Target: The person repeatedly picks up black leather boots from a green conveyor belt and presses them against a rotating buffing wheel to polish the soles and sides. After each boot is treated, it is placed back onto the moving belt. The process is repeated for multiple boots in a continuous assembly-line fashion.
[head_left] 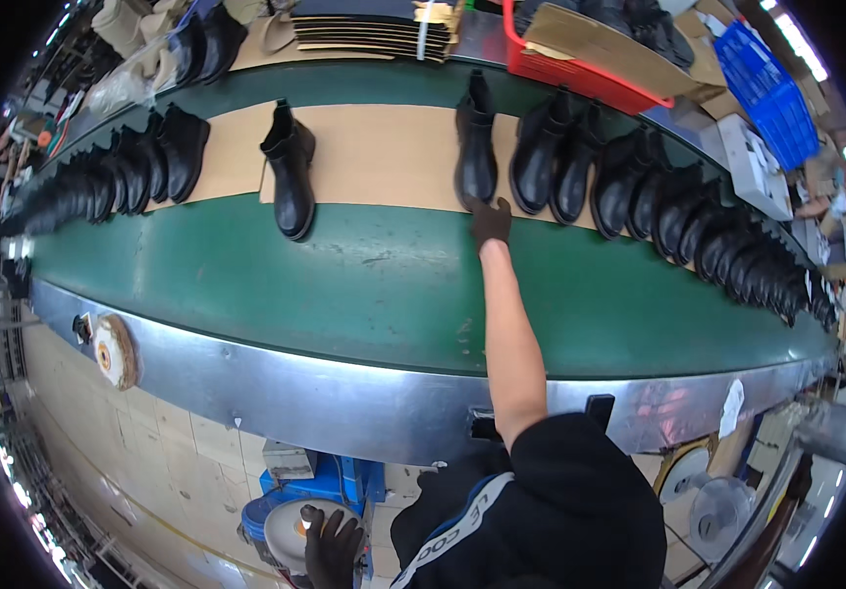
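My right hand [491, 224], in a dark glove, reaches across the green conveyor belt [384, 285] and has its fingers and thumb closed at the toe of a black ankle boot [477, 157]. That boot stands upright on a brown cardboard sheet [384, 152], at the left end of a long row of similar boots [546, 162]. Another black boot [291, 177] stands alone to the left, its toe past the cardboard's edge. Low at the left, my left hand [333, 548], also gloved, is empty with fingers apart, over a round pale disc [295, 530].
More black boots [138, 162] line the belt's far left. Behind it are stacked cardboard sheets [369, 37], a red crate [580, 74] and a blue basket [766, 93]. A metal rail [344, 393] edges the belt's near side; a white wheel [114, 351] is at its left.
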{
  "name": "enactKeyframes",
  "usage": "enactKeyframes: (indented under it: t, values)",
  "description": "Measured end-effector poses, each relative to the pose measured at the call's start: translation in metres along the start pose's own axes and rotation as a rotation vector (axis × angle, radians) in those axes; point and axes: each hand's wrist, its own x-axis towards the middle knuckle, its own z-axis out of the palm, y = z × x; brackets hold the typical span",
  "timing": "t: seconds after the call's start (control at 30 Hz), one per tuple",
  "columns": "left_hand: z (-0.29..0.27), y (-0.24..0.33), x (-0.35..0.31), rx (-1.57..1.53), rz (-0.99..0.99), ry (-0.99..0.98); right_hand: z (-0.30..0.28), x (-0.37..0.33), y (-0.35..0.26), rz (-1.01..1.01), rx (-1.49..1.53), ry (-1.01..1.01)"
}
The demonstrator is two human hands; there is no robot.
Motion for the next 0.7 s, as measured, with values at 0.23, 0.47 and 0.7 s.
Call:
enactKeyframes:
  t: [0.23, 0.47, 0.7]
  values:
    - [0.032, -0.006, -0.014, 0.119, 0.036, 0.065, 0.168, -0.079, -0.073, -0.360, -0.352, -0.512]
    - [0.020, -0.031, -0.053, -0.035, 0.180, 0.009, 0.294, -0.118, -0.072, -0.119, -0.405, -0.401]
    - [0.081, -0.006, 0.058, 0.142, 0.396, -0.076, 0.095, -0.226, -0.055, -0.536, 0.349, -0.910]
